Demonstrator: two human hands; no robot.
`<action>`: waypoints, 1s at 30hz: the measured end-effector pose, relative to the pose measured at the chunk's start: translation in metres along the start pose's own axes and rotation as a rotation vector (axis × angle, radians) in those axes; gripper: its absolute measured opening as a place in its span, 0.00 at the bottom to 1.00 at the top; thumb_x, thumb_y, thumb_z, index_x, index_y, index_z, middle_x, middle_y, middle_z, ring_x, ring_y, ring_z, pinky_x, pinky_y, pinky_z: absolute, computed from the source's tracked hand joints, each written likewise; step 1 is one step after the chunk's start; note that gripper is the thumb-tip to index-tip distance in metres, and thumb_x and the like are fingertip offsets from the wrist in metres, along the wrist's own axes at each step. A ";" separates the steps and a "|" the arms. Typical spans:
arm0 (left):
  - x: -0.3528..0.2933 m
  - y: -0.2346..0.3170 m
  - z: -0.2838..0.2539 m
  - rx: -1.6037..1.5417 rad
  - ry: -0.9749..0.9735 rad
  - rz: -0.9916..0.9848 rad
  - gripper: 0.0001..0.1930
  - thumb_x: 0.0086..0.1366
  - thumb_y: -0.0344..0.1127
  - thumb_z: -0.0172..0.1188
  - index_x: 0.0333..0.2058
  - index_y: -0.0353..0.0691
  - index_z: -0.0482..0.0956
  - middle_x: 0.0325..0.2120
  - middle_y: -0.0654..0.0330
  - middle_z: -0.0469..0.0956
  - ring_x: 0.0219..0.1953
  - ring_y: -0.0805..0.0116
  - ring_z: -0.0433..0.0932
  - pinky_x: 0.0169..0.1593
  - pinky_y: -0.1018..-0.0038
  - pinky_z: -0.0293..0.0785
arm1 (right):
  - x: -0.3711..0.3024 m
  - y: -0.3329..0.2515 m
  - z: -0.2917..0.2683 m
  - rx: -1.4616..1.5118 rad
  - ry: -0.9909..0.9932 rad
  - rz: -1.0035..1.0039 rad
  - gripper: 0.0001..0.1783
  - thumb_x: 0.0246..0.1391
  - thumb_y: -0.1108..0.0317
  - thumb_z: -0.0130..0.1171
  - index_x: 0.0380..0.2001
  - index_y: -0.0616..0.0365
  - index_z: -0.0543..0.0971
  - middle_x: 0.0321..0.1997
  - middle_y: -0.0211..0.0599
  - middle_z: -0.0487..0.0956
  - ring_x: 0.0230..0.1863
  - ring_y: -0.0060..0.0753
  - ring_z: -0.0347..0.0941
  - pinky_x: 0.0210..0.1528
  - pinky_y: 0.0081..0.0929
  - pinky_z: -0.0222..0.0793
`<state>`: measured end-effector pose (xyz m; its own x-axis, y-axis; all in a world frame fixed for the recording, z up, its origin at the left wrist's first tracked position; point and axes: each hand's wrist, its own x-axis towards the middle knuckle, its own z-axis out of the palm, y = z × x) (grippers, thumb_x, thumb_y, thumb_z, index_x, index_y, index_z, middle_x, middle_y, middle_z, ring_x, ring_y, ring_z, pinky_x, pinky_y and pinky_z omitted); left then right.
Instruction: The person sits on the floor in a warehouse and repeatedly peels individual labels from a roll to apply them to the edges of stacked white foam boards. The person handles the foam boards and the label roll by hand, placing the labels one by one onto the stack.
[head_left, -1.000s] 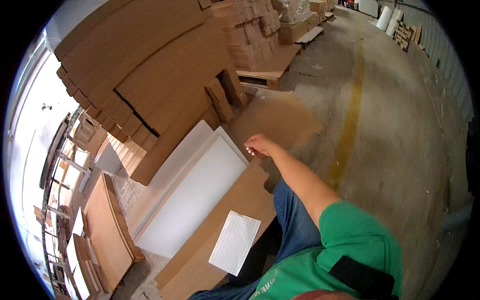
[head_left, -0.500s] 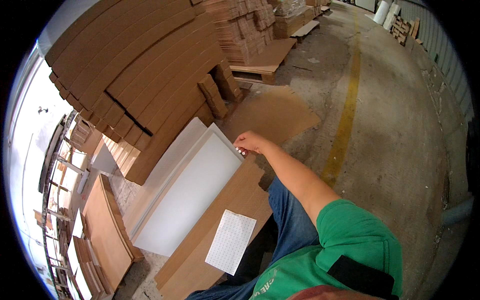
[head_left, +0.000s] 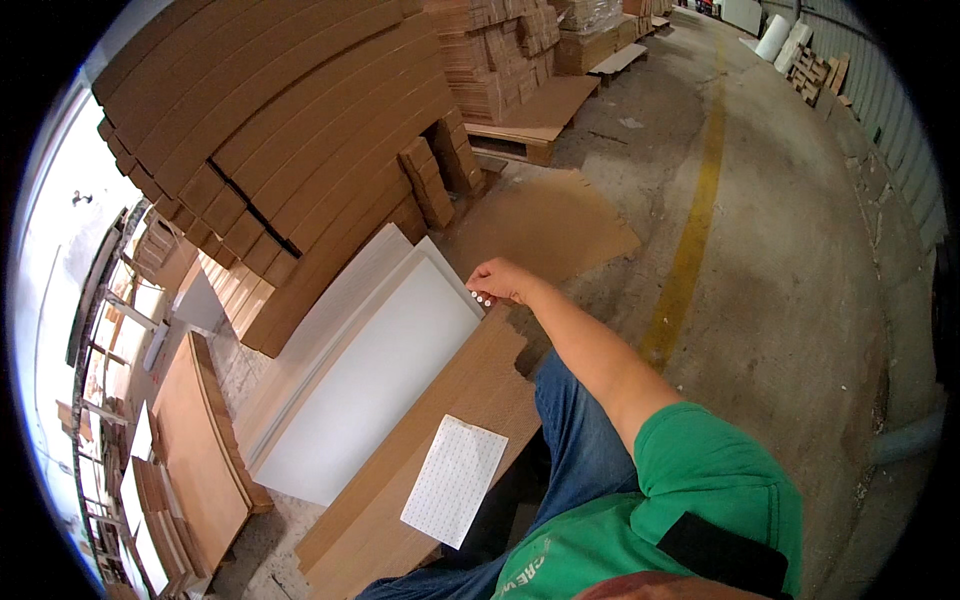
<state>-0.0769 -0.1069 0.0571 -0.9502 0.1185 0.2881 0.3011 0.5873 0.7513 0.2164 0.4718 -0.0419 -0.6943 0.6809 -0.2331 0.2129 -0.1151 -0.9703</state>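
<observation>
My right hand (head_left: 500,283) is at the far right corner of a white panel (head_left: 375,375), its fingers closed in a pinch against the panel's short end. Several small white discs (head_left: 480,298) show at the curled fingers; whether they are stuck on or gripped is hard to make out. Beside the white panel, on my side, runs a long brown cardboard piece (head_left: 400,455). A white sheet (head_left: 455,482) with rows of small marks lies tilted on the cardboard, near my knees. My left hand is out of view.
Tall stacks of flat brown cartons (head_left: 330,140) rise beyond the panels. A loose cardboard sheet (head_left: 545,225) lies on the floor past my hand. Behind it stands a loaded wooden pallet (head_left: 520,145). A yellow line (head_left: 695,230) crosses the concrete at right; brown boards (head_left: 190,450) lie at left.
My view has shifted slightly, so the stacks and panels appear a little to the left. My right hand stays at the panel's corner, still pinched.
</observation>
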 end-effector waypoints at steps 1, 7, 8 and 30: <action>0.000 -0.001 -0.001 0.008 0.003 0.001 0.30 0.53 0.21 0.46 0.55 0.52 0.60 0.32 0.47 0.72 0.30 0.56 0.71 0.33 0.66 0.66 | 0.000 -0.001 0.000 -0.011 0.002 0.005 0.08 0.50 0.65 0.55 0.27 0.59 0.76 0.20 0.27 0.72 0.19 0.17 0.65 0.20 0.17 0.63; 0.010 -0.004 -0.013 0.057 0.036 0.013 0.30 0.53 0.21 0.45 0.55 0.53 0.60 0.32 0.46 0.72 0.30 0.54 0.71 0.33 0.64 0.65 | 0.005 0.004 0.000 -0.028 -0.011 0.002 0.08 0.50 0.65 0.55 0.27 0.59 0.76 0.20 0.27 0.72 0.20 0.17 0.65 0.20 0.17 0.64; 0.012 -0.006 -0.017 0.068 0.047 0.020 0.30 0.53 0.21 0.45 0.55 0.54 0.60 0.31 0.46 0.72 0.30 0.53 0.71 0.32 0.64 0.65 | 0.006 0.006 -0.001 -0.030 -0.010 -0.001 0.08 0.50 0.65 0.55 0.27 0.59 0.76 0.20 0.27 0.72 0.20 0.17 0.65 0.20 0.17 0.64; 0.096 0.077 -0.056 1.007 -0.150 0.199 0.25 0.58 0.24 0.43 0.55 0.52 0.61 0.44 0.46 0.70 0.41 0.52 0.72 0.43 0.64 0.68 | -0.003 -0.006 0.006 -0.114 -0.045 0.059 0.07 0.50 0.66 0.55 0.27 0.59 0.75 0.20 0.27 0.72 0.20 0.17 0.66 0.22 0.15 0.64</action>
<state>-0.1400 -0.0951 0.1758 -0.9116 0.3445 0.2242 0.3127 0.9353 -0.1659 0.2135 0.4664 -0.0361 -0.7079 0.6417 -0.2951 0.3293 -0.0697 -0.9416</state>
